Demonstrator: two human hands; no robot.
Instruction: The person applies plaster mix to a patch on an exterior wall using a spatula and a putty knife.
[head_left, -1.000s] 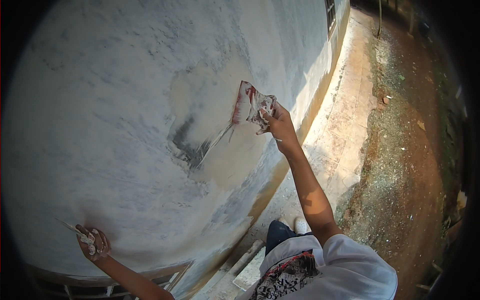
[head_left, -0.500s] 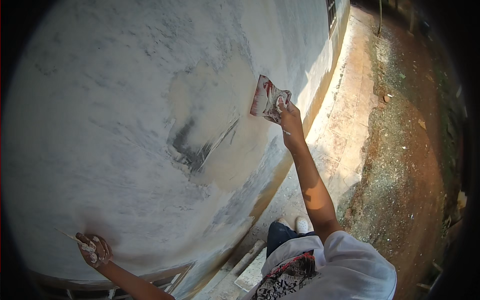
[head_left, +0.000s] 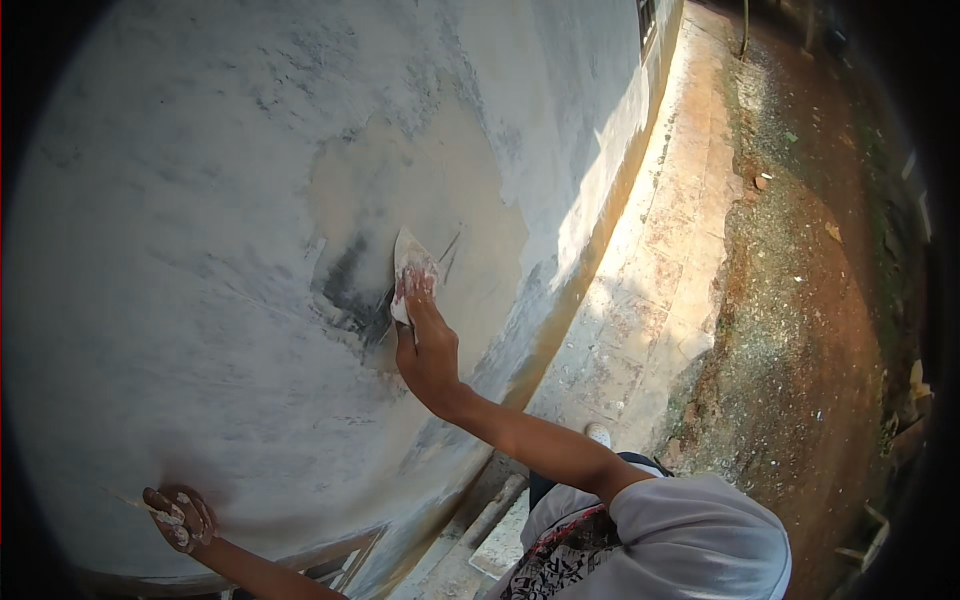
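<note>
A: What surface fills the left and centre of the frame?

B: A pale grey wall (head_left: 170, 300), mottled with darker streaks. At centre it bears a beige patch (head_left: 475, 180) of irregular outline, with a dark grey area (head_left: 345, 285) at lower left within it.

A: Where is the scraper?

B: The scraper (head_left: 415, 262), smeared white and reddish, is over the beige patch, beside the dark grey area; the fingers of the right hand (head_left: 432, 360) grasp it.

A: And the left hand (head_left: 185, 518)?

B: Lower left, streaked white, its fingers curled around a thin tool (head_left: 128, 500); contact with the wall cannot be told.

A: Which edges bound the working room?

B: An ochre band (head_left: 590, 265) at the wall's foot runs diagonally from upper right toward lower centre. A paved strip (head_left: 690, 170) follows it, then reddish ground (head_left: 815, 330) at right. The wall extends above both hands.
</note>
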